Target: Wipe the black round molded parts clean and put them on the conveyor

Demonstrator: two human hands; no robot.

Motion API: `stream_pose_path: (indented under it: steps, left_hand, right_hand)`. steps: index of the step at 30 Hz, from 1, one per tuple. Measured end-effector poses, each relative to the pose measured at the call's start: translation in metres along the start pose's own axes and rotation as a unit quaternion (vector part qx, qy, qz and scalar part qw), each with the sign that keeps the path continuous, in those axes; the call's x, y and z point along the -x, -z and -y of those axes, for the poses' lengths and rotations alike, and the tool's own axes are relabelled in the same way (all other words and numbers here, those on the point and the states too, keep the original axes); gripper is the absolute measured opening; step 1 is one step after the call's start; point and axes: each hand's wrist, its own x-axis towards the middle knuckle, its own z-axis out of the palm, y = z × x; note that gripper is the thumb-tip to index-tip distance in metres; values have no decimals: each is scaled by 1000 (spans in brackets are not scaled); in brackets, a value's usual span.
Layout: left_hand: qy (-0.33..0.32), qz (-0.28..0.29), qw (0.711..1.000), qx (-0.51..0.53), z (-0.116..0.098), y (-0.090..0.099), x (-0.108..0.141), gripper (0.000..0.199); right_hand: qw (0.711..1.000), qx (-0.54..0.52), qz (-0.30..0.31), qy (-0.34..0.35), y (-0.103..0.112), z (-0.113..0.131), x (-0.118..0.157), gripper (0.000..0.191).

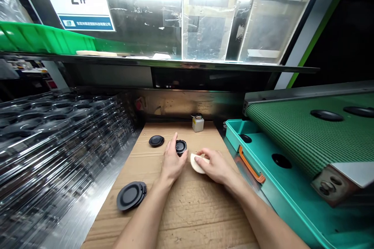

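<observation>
My left hand (174, 158) is at the middle of the cardboard sheet (187, 210), its thumb and fingers around a small black round part (181, 146). Just right of it, my right hand (214, 163) pinches a cream-coloured round pad (198, 164) between thumb and fingers. A black disc-shaped part (156, 141) lies on the cardboard at the upper left. Nearer the front left, a few larger black discs (131, 195) overlap one another.
Clear plastic trays (58, 132) are stacked at the left. A small bottle (198, 123) stands at the cardboard's far end. On the right are a teal bin (280, 206) with black parts and a green conveyor belt (306, 132). A metal shelf (175, 63) crosses above.
</observation>
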Motion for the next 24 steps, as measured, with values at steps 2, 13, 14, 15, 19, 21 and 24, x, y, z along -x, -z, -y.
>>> stream_pose_path:
  steps: [2,13,14,15,19,21,24]
  left_hand:
    - [9,-14,1000,1,0,1,-1,69]
    - [45,38,997,45,-12,-12,10,73]
    - [47,59,996,52,-13,-13,12,75]
    - [49,85,993,60,-14,-15,14,78]
    - [63,157,981,98,-20,-19,21,86]
    - [67,155,980,106,-24,-20,22,87]
    - [35,129,986,101,-30,-21,21,84]
  right_hand:
    - [999,40,9,6,5,0,1,30]
    - [953,252,58,-156,28,-34,-3,24]
    - [957,244,66,-145,26,-34,-3,20]
    - [961,233,59,-135,25,-34,-4,18]
    - [983,161,-37,-83,22,-27,-7,23]
    - [991,106,-68,-44,20,-20,-8,24]
    - [996,47,-75,-7,15,-9,-5,21]
